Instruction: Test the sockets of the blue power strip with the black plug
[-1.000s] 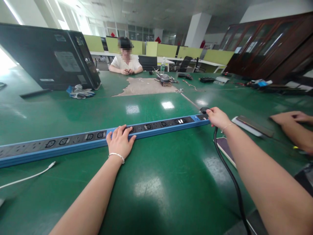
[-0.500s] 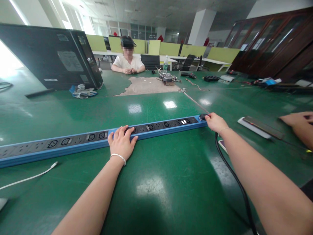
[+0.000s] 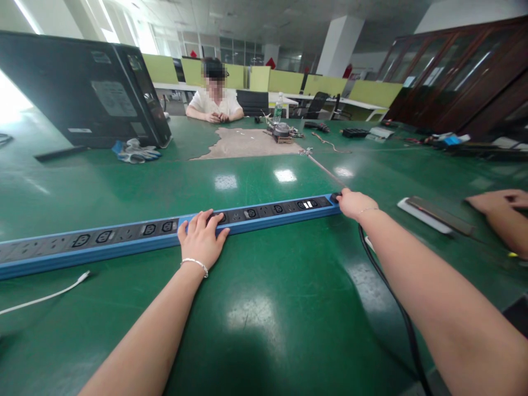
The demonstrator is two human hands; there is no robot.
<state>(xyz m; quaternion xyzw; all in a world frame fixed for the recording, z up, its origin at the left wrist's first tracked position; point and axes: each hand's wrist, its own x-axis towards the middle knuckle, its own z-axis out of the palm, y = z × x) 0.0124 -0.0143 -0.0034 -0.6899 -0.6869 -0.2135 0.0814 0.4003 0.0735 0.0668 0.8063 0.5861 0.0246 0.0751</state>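
Observation:
A long blue power strip with a row of black sockets lies across the green table. My left hand rests on its middle, fingers spread over the top and front edge. At the strip's right end my right hand has its fingers closed round the black cable end, where it meets the strip. The black cable runs from under that hand down to the lower right. My right fingertips are partly hidden behind the hand.
A black computer case and gloves are at the back left. A white cable lies front left. Another person's hand is at right, near a white flat object. A person sits opposite.
The view has shifted slightly, so the strip and both hands appear a little further left. My left hand stays on the strip and my right hand keeps its hold on the cable end.

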